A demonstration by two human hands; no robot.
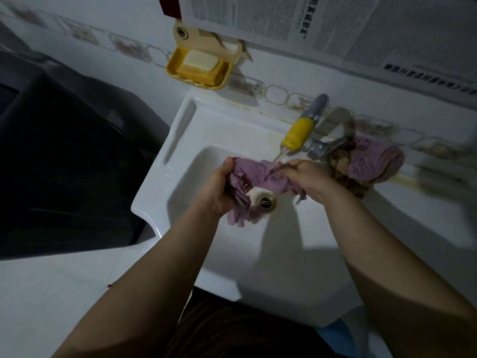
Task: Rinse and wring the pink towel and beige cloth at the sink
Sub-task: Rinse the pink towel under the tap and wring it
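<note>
Over the white sink (232,254) I hold a pink towel (260,177) stretched between both hands, under water running from the yellow-tipped tap (296,134). My left hand (219,187) grips its left end, and loose folds hang below that hand near the drain (264,202). My right hand (308,177) grips the right end. A beige-brown cloth (343,164) lies bunched on the sink's right ledge, with another pinkish towel (374,161) beside it.
A yellow soap dish (198,67) with a bar of soap hangs on the tiled wall, with newspaper sheets (335,19) above. A dark appliance (64,156) stands left of the sink. A white surface (51,293) lies at front left.
</note>
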